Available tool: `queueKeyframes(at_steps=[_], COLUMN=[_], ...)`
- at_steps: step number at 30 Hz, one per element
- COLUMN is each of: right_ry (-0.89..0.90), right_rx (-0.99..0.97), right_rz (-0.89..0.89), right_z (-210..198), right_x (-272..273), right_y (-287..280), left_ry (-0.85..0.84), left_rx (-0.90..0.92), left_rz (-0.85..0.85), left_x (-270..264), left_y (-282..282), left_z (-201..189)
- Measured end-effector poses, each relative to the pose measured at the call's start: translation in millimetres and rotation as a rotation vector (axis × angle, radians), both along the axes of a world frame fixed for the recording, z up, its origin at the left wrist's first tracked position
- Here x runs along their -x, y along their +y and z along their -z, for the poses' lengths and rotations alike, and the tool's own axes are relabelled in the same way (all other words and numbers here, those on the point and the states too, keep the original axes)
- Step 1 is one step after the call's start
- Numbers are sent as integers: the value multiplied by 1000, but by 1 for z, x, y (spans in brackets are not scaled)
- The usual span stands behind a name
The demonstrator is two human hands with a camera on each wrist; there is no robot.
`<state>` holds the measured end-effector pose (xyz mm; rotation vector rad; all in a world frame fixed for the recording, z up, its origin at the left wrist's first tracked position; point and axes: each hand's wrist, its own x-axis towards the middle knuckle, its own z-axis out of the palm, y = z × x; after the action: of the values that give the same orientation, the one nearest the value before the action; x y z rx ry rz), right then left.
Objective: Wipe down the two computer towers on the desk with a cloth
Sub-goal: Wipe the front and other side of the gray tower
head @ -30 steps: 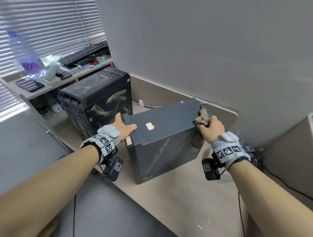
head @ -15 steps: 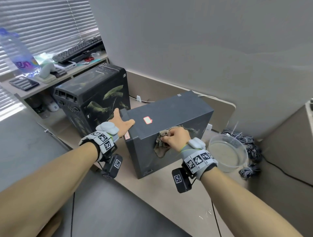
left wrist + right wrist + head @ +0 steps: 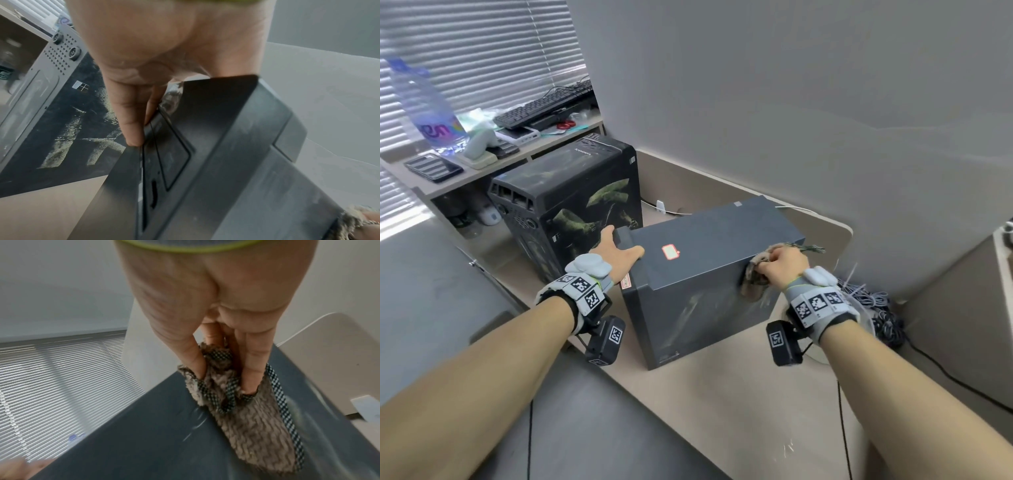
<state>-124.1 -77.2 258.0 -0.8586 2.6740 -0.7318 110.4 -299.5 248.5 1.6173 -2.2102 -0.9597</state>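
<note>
The near tower [image 3: 709,240] is dark grey with a red-edged sticker and stands mid-desk. My left hand [image 3: 619,251] rests on its front top corner, thumb on top. In the left wrist view its straight fingers [image 3: 131,129] lie down the tower's front panel [image 3: 174,154]. My right hand [image 3: 784,265] grips a bunched brown cloth [image 3: 753,286] with checked trim. The hand presses it on the side panel just under the top edge, near the rear. The right wrist view shows my fingers dug into the cloth [image 3: 246,426]. The far tower [image 3: 571,195] is black with pale dusty smears and stands behind my left hand.
A tangle of grey cables [image 3: 876,308] lies on the desk [image 3: 722,394] behind my right wrist. A grey wall [image 3: 791,120] runs along the back. A shelf at far left holds a keyboard [image 3: 544,106] and a water bottle [image 3: 424,106]. A dark grey surface [image 3: 431,291] sits lower left.
My right hand swept the cloth from the rear top corner to mid side panel, then back right to the rear top edge. My left hand stayed on the front corner.
</note>
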Motion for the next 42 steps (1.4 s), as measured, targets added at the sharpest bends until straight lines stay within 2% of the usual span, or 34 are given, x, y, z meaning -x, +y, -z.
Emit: queueKeyframes(at_steps=[6, 12, 17, 24, 29, 31, 35, 39, 42], right_ry=[-61, -98, -162, -174, -157, -110, -175, -291, -322], right_rx=[68, 115, 172, 105, 105, 96, 122, 141, 126], right_rz=[144, 40, 194, -38, -69, -146, -266, -235, -202], right_z=[7, 15, 12, 24, 14, 11, 22, 40, 38], right_x=[38, 17, 41, -27, -25, -44, -96, -111, -118], right_y=[10, 3, 9, -19, -14, -20, -39, -46, -49], left_ry=[-17, 13, 43, 0, -34, -49, -51, -39, -78], left_rx=[-7, -31, 0, 31, 65, 56, 45, 56, 63], left_rz=[-29, -32, -41, -8, 35, 52, 77, 100, 135], left_x=[-2, -2, -3, -2, -7, -9, -13, -14, -17], left_y=[0, 2, 6, 6, 6, 3, 0, -1, -4], left_z=[0, -1, -2, -7, -5, -5, -4, -5, -4])
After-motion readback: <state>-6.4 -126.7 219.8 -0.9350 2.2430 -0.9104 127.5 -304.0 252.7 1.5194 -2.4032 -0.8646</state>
